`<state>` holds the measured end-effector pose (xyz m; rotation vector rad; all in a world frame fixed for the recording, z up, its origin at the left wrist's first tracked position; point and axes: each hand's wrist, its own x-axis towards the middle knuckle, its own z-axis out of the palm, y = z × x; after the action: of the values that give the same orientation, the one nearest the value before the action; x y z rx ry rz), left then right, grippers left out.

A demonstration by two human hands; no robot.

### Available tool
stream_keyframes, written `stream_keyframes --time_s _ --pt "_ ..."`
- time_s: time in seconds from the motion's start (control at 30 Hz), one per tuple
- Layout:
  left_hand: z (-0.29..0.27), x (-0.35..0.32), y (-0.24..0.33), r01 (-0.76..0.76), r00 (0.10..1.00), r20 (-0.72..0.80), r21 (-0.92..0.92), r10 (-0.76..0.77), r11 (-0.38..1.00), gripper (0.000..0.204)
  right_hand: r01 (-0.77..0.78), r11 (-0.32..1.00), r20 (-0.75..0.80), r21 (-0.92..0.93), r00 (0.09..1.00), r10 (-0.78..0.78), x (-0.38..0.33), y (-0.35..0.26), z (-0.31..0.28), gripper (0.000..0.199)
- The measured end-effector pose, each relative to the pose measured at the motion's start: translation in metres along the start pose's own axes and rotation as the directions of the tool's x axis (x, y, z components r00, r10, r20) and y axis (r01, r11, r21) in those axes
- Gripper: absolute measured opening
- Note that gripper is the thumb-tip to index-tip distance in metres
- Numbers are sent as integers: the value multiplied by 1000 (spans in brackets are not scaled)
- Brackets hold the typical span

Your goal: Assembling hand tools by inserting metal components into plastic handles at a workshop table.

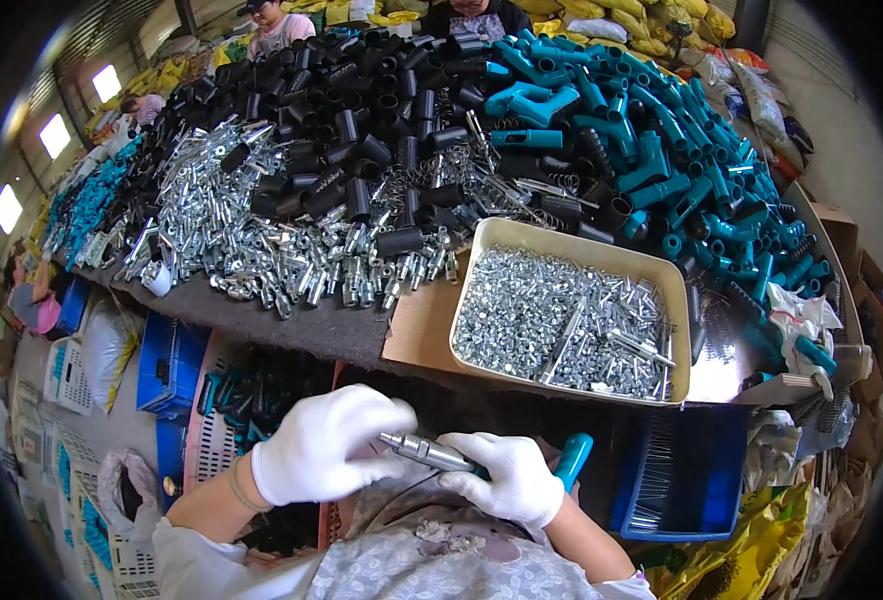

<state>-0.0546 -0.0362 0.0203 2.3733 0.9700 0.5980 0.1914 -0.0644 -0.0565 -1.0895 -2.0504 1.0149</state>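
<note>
My right hand (pixel 507 478), in a white glove, is wrapped round a tool with a silver metal shaft (pixel 430 453) and a teal handle (pixel 574 460). Its narrow metal tip points left. Close to that tip is my left hand (pixel 332 447), also white-gloved, its fingers curled and slightly blurred. Whatever lies between those fingers is too hidden to name. Both hands are in front of my patterned apron, below the bench edge. Beyond them, a cream tray (pixel 472 300) full of small silver metal parts rests at the bench's near side, with a few longer metal pieces on top.
Heaped on the bench are silver metal fittings (pixel 222 200), black tubes (pixel 362 150) and teal handles (pixel 652 160). Under the tray lies cardboard (pixel 417 330). Below stand a blue bin (pixel 687 480) and a pink crate (pixel 217 430). Other people (pixel 280 30) are across the bench.
</note>
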Motion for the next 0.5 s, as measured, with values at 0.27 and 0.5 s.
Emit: stream_keyframes --time_s 0.27,0.5 --pt "11 -4 -3 -291 949 -53 225 310 930 23 26 996 -35 -87 999 -29 -1 2 -1 40" --pt "8 4 2 -531 841 79 304 535 791 24 72 993 -69 -93 994 -79 -2 3 -3 39"
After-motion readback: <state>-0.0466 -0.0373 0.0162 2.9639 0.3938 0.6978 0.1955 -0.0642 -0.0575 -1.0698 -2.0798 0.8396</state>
